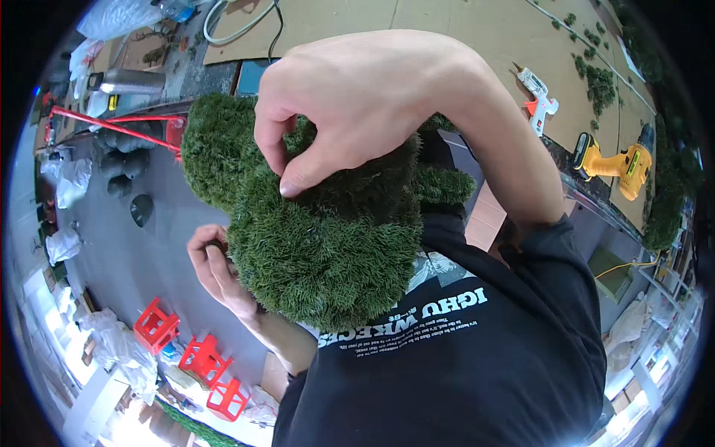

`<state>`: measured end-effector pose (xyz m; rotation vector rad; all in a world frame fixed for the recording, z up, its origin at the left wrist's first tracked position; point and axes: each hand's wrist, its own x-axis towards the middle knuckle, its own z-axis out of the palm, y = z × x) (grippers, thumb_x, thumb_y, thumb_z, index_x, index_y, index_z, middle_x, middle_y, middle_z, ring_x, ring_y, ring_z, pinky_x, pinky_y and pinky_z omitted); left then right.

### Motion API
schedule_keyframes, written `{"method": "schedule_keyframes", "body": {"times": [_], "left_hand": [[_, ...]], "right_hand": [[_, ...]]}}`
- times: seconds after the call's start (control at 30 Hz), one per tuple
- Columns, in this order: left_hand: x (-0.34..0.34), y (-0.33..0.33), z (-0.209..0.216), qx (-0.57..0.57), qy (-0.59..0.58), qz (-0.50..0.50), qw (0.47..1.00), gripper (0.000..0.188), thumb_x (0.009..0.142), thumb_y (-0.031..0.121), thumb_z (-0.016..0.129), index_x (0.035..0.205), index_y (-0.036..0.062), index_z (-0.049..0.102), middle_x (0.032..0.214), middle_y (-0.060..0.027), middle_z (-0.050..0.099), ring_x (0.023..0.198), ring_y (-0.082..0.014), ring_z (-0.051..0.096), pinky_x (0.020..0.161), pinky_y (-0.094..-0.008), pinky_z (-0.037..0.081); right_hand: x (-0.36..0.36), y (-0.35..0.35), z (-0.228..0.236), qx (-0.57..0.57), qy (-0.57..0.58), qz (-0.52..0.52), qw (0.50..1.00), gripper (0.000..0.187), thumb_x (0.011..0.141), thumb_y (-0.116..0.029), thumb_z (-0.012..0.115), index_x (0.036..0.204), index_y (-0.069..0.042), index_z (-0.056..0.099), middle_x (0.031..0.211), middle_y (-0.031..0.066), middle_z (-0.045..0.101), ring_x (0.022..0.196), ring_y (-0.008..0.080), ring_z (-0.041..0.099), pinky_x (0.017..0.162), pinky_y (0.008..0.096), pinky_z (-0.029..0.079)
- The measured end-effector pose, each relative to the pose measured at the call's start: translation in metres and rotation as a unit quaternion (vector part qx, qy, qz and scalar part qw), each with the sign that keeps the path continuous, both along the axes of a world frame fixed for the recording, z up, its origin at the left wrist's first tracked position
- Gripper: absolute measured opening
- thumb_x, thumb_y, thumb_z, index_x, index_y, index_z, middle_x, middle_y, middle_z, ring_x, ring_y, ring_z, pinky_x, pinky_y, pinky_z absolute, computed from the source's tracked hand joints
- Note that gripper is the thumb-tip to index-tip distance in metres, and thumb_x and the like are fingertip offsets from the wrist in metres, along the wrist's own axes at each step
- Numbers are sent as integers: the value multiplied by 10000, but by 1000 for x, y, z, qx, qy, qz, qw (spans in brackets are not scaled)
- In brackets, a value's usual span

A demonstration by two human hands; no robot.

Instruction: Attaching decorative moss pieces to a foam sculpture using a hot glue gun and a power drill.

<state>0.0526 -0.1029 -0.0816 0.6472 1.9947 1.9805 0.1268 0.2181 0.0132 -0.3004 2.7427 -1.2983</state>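
Note:
A bushy mass of green artificial foliage (pixel 324 261), made up of rounded clumps, fills the middle of the view in front of my chest. My right hand (pixel 357 100) reaches over its top from the right. Thumb and forefinger are pinched against the foliage; whatever lies between their tips is too small to make out. At the lower left edge of the greenery is my left hand (pixel 223 276), its fingers curled. Something small and dark shows between thumb and fingers, but its kind cannot be told. The greenery hides part of that hand.
On the cardboard-covered table (pixel 462 30) lie a white glue gun (pixel 538 100), a yellow cordless drill (pixel 618 162) and loose green sprigs (pixel 599 88). A steel bottle (pixel 130 82) lies at the far left. Red plastic stools (pixel 202 359) stand on the floor (pixel 149 257) at lower left.

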Motion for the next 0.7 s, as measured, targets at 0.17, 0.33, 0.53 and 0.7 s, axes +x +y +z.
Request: {"method": "schedule_keyframes", "body": {"times": [0.17, 0.33, 0.53, 0.7], "left_hand": [[28, -37, -37, -17, -72, 58, 996, 550, 975, 422, 696, 1245, -23, 519, 1165, -113, 610, 1045, -188, 609, 937, -346, 503], [45, -41, -52, -39, -79, 85, 992, 889, 831, 552, 821, 1381, -52, 468, 1292, -169, 629, 1124, -267, 655, 986, -417, 545], [60, -3, -44, 80, -21, 26, 996, 775, 917, 438, 750, 1452, -23, 432, 1374, -188, 594, 1205, -310, 635, 1038, -455, 542], [55, 25, -43, 147, -59, 89, 983, 477, 977, 198, 670, 1368, -6, 489, 1345, -151, 574, 1167, -262, 645, 994, -446, 564]], "right_hand": [[13, 17, -16, -147, 180, -92, 968, 249, 871, -273, 722, 975, -54, 777, 834, 83, 747, 744, 183, 704, 691, 317, 554], [89, 54, -70, -224, 254, -328, 882, 319, 1037, -253, 600, 924, 29, 697, 859, 83, 710, 825, 162, 680, 764, 316, 528], [149, 0, -129, -418, 139, -333, 834, 328, 1091, -301, 518, 979, -17, 638, 909, 48, 664, 798, 97, 610, 727, 268, 507], [111, 7, -165, -534, 187, -295, 770, 680, 1093, -535, 409, 1440, 42, 505, 1455, 218, 545, 1404, 259, 475, 1200, 413, 329]]}}
